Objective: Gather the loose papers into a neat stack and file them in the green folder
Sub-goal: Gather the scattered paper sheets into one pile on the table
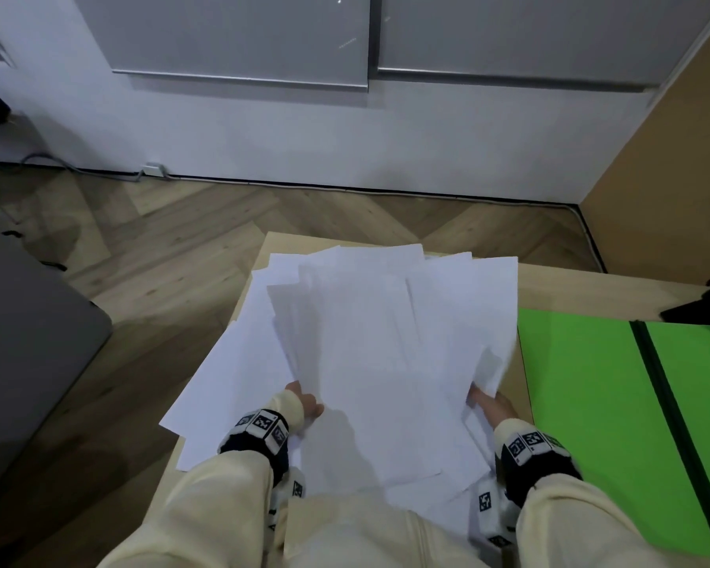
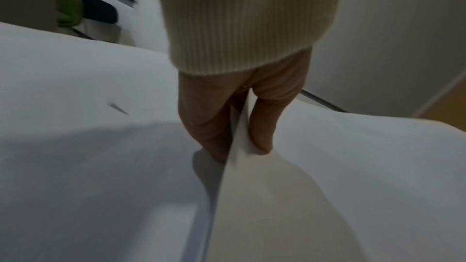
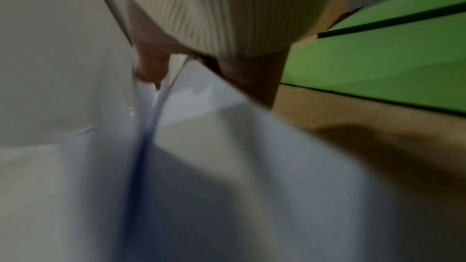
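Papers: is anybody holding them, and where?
Yes. The left hand pinches the papers at their near left edge; the right hand grips the near right edge.

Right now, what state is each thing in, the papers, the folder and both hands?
papers: fanned out, unaligned, a bunch raised off the table, more sheets lying loose beneath.
green folder: lying open and flat, nothing filed in it.
left hand: pinching the bunch's left edge.
right hand: gripping the bunch's right edge.
table: carrying papers and folder.
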